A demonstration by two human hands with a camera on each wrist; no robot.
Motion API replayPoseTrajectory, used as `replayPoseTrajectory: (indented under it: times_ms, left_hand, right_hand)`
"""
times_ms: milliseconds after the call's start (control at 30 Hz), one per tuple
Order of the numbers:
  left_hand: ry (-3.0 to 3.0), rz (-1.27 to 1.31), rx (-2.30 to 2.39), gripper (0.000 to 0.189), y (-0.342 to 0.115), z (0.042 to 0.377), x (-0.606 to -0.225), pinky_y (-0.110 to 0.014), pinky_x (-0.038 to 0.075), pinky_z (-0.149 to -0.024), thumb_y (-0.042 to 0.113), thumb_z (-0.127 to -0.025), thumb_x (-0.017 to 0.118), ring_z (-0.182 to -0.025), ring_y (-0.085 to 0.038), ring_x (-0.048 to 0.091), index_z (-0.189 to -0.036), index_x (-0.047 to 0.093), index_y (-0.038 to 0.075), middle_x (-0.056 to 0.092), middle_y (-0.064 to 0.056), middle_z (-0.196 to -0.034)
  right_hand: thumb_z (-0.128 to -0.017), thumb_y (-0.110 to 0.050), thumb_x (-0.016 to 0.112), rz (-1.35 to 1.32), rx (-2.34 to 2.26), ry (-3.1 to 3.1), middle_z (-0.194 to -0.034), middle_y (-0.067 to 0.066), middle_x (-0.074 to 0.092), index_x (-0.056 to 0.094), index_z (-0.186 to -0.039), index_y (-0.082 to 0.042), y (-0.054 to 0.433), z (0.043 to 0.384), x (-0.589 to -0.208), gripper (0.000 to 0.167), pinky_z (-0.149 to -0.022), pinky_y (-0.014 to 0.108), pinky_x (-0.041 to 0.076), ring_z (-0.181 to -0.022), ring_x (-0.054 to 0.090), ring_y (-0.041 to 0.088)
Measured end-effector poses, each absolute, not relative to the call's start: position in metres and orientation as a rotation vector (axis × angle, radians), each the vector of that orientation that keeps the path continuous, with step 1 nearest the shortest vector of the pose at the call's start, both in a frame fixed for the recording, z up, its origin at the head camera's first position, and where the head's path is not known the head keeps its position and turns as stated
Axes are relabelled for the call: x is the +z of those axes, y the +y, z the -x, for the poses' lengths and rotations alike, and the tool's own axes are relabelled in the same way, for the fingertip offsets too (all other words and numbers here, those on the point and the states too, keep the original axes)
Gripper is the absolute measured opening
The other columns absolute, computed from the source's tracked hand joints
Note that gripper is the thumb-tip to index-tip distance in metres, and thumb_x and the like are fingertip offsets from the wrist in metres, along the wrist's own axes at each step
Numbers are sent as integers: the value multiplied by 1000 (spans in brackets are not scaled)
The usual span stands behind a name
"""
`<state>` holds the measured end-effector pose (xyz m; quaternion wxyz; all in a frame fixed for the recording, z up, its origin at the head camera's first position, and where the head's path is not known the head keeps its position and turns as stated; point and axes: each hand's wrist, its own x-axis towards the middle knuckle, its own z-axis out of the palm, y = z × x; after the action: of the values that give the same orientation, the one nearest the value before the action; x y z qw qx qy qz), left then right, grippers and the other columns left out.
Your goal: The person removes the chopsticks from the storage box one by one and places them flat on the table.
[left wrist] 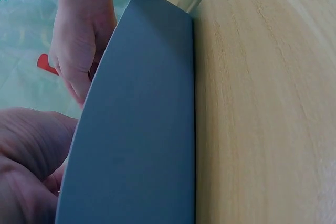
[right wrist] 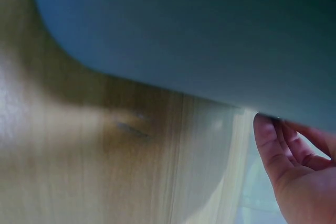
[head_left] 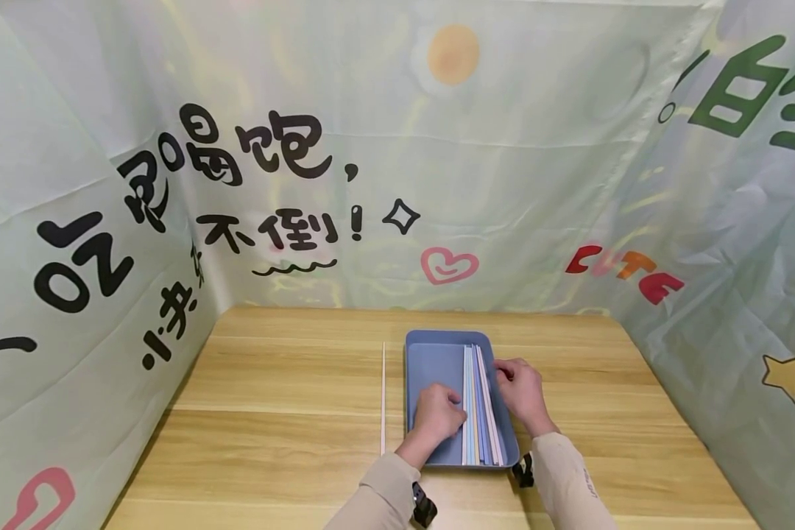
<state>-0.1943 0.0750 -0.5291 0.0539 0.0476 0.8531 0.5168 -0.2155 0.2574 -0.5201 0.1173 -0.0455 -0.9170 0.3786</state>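
Note:
A blue-grey rectangular tray (head_left: 430,350) stands on the wooden table, its wall filling much of both wrist views. Several slim pastel chopsticks (head_left: 480,412) lie lengthwise along its right side. Over the inside of the tray is my left hand (head_left: 439,411), fingers bent, with the tips against the leftmost chopsticks; whether they pinch one is hidden. At the right rim, my right hand (head_left: 522,386) grips the tray edge between thumb and fingers. The right wrist view shows those fingers (right wrist: 270,140) at the rim. One pale pink chopstick (head_left: 383,397) lies on the table just left of the tray.
The wooden table (head_left: 271,412) extends around the tray on all sides. Printed cloth walls (head_left: 517,184) enclose it at the back, left and right. A black wrist device (head_left: 424,506) sits by the left cuff, and another (head_left: 523,471) by the right.

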Motion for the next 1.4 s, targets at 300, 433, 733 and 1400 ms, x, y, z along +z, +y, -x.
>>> replayPoseTrajectory:
  times_ms: [300,433,733,1400]
  left_hand:
    - [2554,-131,1597,19,75,196,-531,-24,48,-39,-7,-78,77,-36,-6,54,-97,76,-5,70,-6,-62]
    - [2568,-151,1607,18,75,195,-532,-23,48,-38,-8,-76,76,-36,-6,55,-93,75,-5,70,-7,-61]
    - [2612,-125,1515,20,73,194,-527,-22,47,-43,-2,-75,86,-42,-8,57,-82,68,3,63,-3,-67]
    - [2565,-95,1579,27,52,204,-500,-25,49,-44,4,-77,86,-40,-9,57,-95,66,2,63,0,-55]
  right_hand:
    - [-98,0,61,104,1053,-2667,-114,26,72,74,-119,9,258,216,-522,26,-83,42,57,-102,70,37]
    - [-98,0,61,97,1059,-2671,-114,27,72,74,-119,10,259,216,-522,26,-83,42,58,-101,69,37]
    - [-99,1,62,92,1073,-2666,-113,26,72,74,-119,9,258,215,-521,25,-80,38,57,-100,69,35]
    - [-99,-2,61,102,1069,-2669,-118,26,72,74,-120,8,259,217,-524,26,-85,44,57,-105,69,37]
